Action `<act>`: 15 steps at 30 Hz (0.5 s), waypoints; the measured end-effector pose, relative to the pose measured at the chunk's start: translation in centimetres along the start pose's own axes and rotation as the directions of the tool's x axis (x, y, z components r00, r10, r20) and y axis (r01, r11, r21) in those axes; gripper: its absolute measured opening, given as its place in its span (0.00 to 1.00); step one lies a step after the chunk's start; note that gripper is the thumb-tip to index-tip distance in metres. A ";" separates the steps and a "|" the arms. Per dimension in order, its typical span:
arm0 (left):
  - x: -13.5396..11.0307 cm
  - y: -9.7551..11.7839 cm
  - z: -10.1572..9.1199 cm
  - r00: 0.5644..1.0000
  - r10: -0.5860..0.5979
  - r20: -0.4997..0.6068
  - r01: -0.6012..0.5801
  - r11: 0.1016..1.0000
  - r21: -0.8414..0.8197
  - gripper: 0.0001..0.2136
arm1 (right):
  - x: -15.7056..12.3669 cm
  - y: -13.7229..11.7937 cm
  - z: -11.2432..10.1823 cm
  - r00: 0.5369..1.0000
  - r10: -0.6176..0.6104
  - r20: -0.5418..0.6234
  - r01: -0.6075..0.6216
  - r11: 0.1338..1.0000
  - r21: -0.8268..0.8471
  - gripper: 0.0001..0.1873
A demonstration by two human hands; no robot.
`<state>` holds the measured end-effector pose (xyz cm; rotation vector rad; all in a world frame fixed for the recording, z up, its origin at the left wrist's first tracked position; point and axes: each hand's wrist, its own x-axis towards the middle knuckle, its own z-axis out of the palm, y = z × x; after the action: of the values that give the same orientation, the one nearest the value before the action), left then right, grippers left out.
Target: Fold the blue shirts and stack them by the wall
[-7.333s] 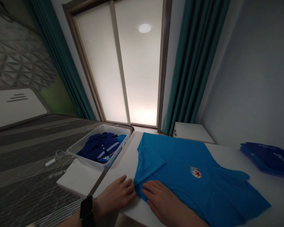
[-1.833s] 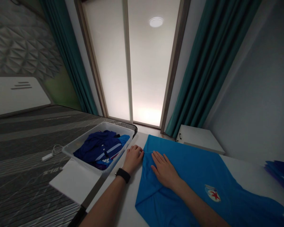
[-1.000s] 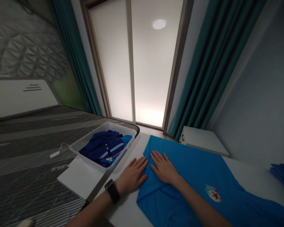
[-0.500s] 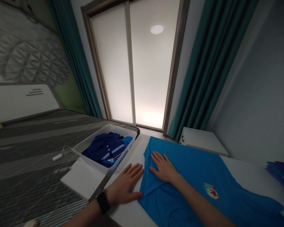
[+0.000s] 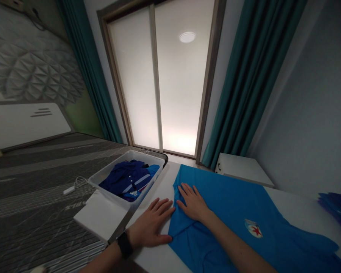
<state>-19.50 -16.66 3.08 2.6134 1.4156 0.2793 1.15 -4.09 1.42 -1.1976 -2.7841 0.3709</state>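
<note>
"Bed [image 5: 31, 174], far left, with its pale headboard [image 5: 22, 125]. What stands by its edge?"

"Bin [image 5: 149, 184], translucent, holding dark and lighter blue clothes [image 5: 127, 174]."

"Next, moving right?"

"Left hand [image 5: 152, 223], with a watch [image 5: 124, 244] at the wrist. It lies palm down on the white table [image 5: 156, 256], fingers spread, thumb out, gripping nothing. Fingertips and thumb reach the edge of the blue shirt [image 5: 227, 201]; from where I stand, I cannot tell whether they touch it."

"And the shirt?"

"Spread across the table, creased near the hands. Right hand [image 5: 191, 203] rests flat on its left part, fingers extended, slightly apart, grasping nothing."

"Farther right?"

"Red-starred badge [image 5: 253, 228] on the shirt; beyond the table, a white cabinet [image 5: 244, 168]; at far right, a blue pile [image 5: 337, 208]."
</note>
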 end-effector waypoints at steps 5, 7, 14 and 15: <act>0.1 0.3 -0.2 1.000 -0.009 -0.029 0.008 1.000 -0.020 0.37 | -0.5 -0.2 0.0 0.995 -0.058 -0.078 0.057 0.998 -0.019 0.33; 0.2 0.4 -0.1 0.998 -0.039 -0.043 0.038 0.999 -0.032 0.33 | -0.8 -0.4 0.0 0.989 -0.116 -0.091 0.115 0.993 -0.018 0.32; 0.2 0.2 0.4 0.998 -0.058 -0.027 0.057 0.998 -0.026 0.35 | -1.4 -1.3 0.3 0.982 -0.188 0.005 0.188 0.982 0.034 0.33; 0.2 0.2 0.5 0.998 -0.055 -0.032 0.054 0.998 -0.026 0.35 | -1.5 -1.3 0.3 0.983 -0.183 0.016 0.182 0.983 0.038 0.33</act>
<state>-19.15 -16.65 2.70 2.5571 1.4811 0.3328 1.16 -6.09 1.48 -0.9260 -2.8600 0.4166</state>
